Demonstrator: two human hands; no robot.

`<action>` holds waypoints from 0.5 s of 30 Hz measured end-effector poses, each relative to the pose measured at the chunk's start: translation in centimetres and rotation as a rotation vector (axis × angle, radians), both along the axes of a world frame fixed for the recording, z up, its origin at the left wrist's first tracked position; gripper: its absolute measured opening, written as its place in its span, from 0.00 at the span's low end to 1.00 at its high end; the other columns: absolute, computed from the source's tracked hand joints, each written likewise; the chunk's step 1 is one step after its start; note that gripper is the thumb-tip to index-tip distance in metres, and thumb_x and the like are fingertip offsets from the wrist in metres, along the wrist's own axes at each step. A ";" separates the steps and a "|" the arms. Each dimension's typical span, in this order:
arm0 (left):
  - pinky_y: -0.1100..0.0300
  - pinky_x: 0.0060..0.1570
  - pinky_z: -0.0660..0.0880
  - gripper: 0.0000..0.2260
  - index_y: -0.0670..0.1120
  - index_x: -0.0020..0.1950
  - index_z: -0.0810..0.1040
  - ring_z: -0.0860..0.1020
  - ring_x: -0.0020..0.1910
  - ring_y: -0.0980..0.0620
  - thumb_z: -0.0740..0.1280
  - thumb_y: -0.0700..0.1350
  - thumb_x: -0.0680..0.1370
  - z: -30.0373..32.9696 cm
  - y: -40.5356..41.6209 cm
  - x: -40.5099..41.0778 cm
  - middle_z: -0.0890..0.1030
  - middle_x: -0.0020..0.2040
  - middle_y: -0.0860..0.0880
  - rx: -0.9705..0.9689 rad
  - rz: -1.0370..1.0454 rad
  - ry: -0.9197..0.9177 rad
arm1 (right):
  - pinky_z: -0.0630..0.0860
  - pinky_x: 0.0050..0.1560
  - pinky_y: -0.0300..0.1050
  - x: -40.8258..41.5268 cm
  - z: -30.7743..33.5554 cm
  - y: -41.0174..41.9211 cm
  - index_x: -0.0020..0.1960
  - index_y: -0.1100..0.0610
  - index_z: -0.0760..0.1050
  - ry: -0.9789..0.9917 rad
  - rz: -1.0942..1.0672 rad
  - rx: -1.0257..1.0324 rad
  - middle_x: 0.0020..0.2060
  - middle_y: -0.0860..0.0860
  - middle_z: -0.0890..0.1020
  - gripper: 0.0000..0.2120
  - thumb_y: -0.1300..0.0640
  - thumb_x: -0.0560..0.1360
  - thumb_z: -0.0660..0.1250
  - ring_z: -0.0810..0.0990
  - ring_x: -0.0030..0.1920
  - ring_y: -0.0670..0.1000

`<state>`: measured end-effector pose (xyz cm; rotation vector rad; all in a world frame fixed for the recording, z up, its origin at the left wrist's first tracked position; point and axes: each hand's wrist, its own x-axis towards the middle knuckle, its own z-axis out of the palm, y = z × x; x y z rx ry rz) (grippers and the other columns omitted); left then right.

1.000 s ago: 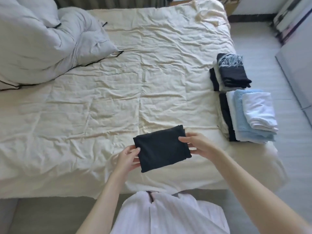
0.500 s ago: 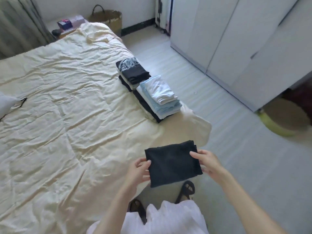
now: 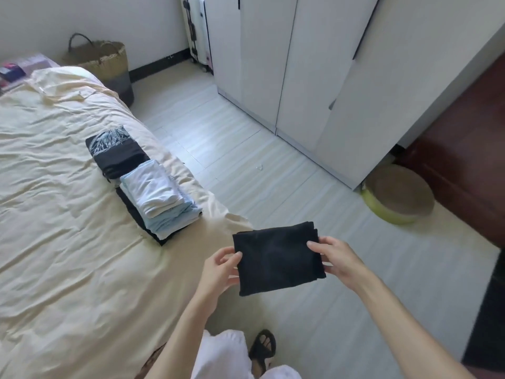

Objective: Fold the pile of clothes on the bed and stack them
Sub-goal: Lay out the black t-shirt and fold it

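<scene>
Both hands, left hand (image 3: 222,269) and right hand (image 3: 337,259), pinch my folded black cloth (image 3: 277,257), fingers clamped on its edges. It hangs right of the bed (image 3: 68,242), near the stacks (image 3: 153,195).

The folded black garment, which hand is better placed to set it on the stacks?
Probably the left hand: it grips the folded black garment on the side toward the light stack on the bed. The right hand is farther, over the floor.
</scene>
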<state>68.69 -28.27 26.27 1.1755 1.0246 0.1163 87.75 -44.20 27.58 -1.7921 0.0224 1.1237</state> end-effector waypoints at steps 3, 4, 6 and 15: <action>0.65 0.31 0.76 0.04 0.47 0.52 0.79 0.82 0.34 0.54 0.65 0.43 0.79 0.5 0.7 4.9 0.83 0.43 0.46 0.028 0.002 -0.017 | 0.76 0.40 0.42 4.9 0.6 0.3 0.57 0.60 0.76 -0.013 0.009 0.015 0.50 0.55 0.83 0.10 0.59 0.77 0.66 0.82 0.48 0.52; 0.65 0.31 0.76 0.04 0.48 0.52 0.79 0.82 0.34 0.54 0.65 0.44 0.79 0.5 1.0 6.4 0.83 0.42 0.47 0.032 0.006 -0.017 | 0.76 0.40 0.41 6.4 0.7 0.6 0.57 0.59 0.76 -0.018 0.010 0.021 0.50 0.54 0.83 0.10 0.59 0.77 0.65 0.82 0.48 0.51; 0.64 0.33 0.76 0.05 0.49 0.52 0.78 0.82 0.37 0.53 0.64 0.45 0.79 0.3 2.0 9.6 0.83 0.45 0.47 0.034 0.002 -0.012 | 0.76 0.40 0.41 9.5 0.9 1.6 0.56 0.58 0.77 -0.029 0.016 0.030 0.50 0.53 0.84 0.09 0.59 0.77 0.65 0.82 0.48 0.51; 0.59 0.40 0.77 0.07 0.45 0.55 0.78 0.81 0.42 0.49 0.64 0.45 0.79 -1.5 8.1 24.5 0.83 0.47 0.44 0.005 0.102 -0.044 | 0.76 0.42 0.41 25.8 0.4 10.0 0.56 0.58 0.76 -0.070 0.108 0.013 0.50 0.53 0.83 0.09 0.59 0.76 0.67 0.82 0.49 0.51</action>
